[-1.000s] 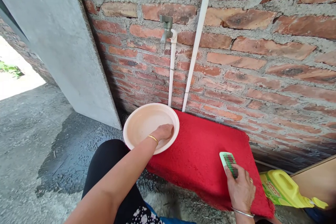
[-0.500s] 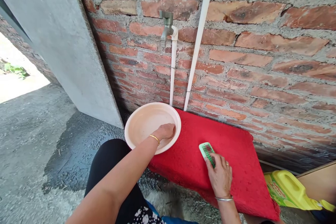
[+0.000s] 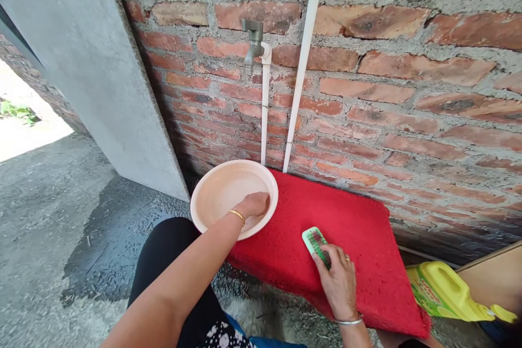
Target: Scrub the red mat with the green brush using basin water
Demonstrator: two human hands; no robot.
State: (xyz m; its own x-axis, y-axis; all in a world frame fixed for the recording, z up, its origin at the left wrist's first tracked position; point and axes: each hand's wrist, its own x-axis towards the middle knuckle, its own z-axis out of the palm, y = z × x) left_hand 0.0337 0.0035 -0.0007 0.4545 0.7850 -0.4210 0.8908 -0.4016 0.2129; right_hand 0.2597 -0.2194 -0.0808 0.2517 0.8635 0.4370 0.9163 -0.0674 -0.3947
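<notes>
My left hand (image 3: 255,204) is inside the round pale pink basin (image 3: 196,212), near its right inner wall. Its fingers are curled downward, and whatever they may hold is hidden. My right hand (image 3: 339,283) grips a pale green scrub brush (image 3: 314,238) by its near end, thumb on one side and fingers on the other. The brush's upper side has darker green, reddish-flecked rows. It rests against a wet-looking red cloth (image 3: 342,217), which is spread flat over a low bench or slab and droops over the near edge. The basin stands at the cloth's left end.
A metal tap (image 3: 253,46) on a white pipe juts from the brick wall (image 3: 367,114) above the basin. A yellow jug (image 3: 446,289) lies right of the cloth. A grey slab (image 3: 101,65) leans at the left, beside wet concrete floor (image 3: 110,239).
My right hand has slid the scrub brush slightly left and toward me over the red cloth. My left hand stays in the basin. The view has shifted a little.
</notes>
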